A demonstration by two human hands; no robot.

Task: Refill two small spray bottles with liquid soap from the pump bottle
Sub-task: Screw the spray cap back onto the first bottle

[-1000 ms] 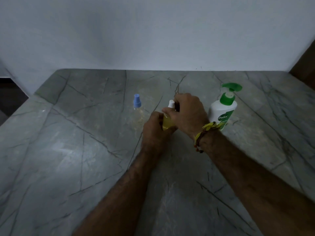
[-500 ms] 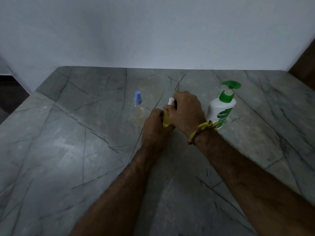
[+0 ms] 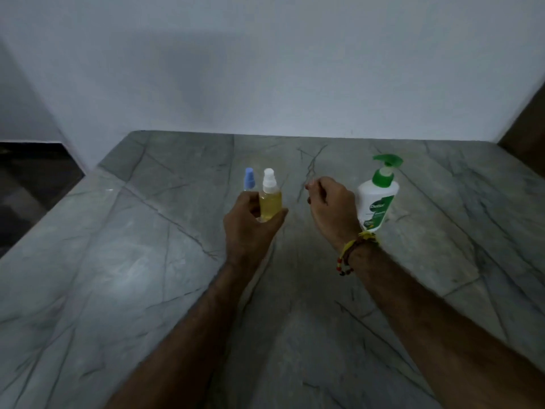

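Note:
My left hand (image 3: 250, 222) grips a small clear spray bottle (image 3: 269, 202) with a white spray top; it holds yellow liquid and stands upright in my fingers. Just behind it, partly hidden by my hand, stands a second small spray bottle with a blue top (image 3: 249, 179). My right hand (image 3: 330, 206) hovers to the right of the yellow bottle with loosely curled fingers and holds nothing. The white pump bottle with a green pump (image 3: 379, 199) stands just right of my right hand.
Everything sits on a grey marble counter (image 3: 147, 290) with dark veins. A white wall (image 3: 265, 69) runs along the back. The counter drops away at the left into a dark gap (image 3: 29, 178). A brown edge (image 3: 528, 125) shows at far right.
My right hand has let go of the white spray top and moved right. My left hand has carried the yellow bottle left, close to the blue-topped one.

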